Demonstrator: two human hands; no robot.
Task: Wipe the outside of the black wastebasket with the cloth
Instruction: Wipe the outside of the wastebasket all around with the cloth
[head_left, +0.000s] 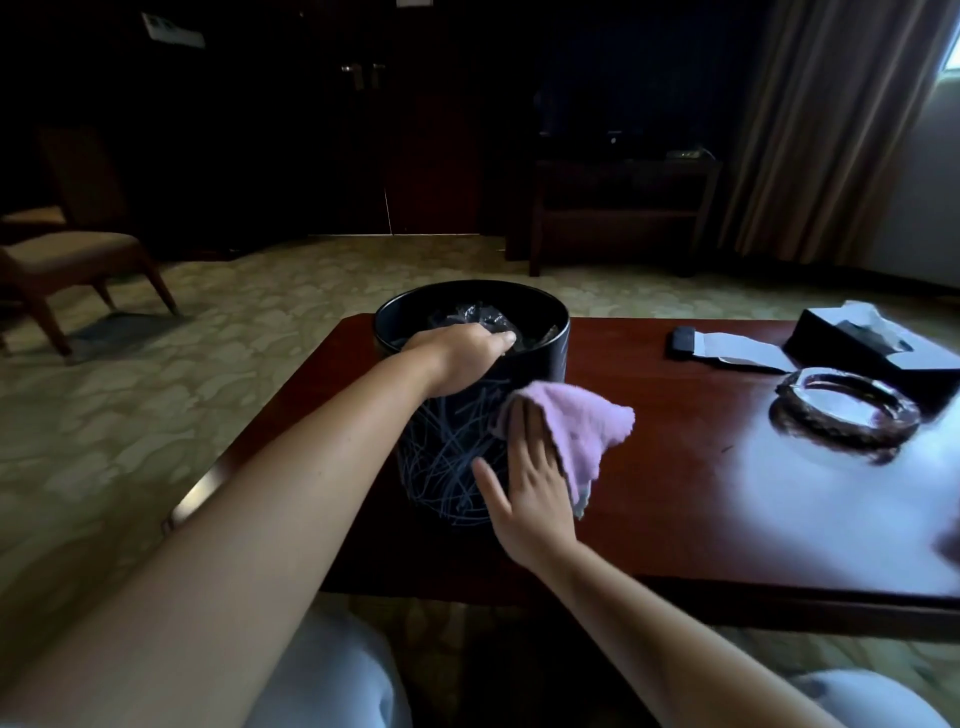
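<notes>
Left hand (462, 358) gripping near rim of stiff, light-looking wastebasket (470, 410) on tabletop (701, 493), right hand (530, 483) flat, pressing soft cloth (576, 431) against its smooth, probably slippery side; best steadied by rim.

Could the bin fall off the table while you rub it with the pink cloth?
It might. The black wastebasket stands near the table edge, so a hard push from the right hand pressing the cloth could slide it. The left hand has a grip on the rim, which helps. A wide swipe could also knock the glass ashtray nearby.
</notes>
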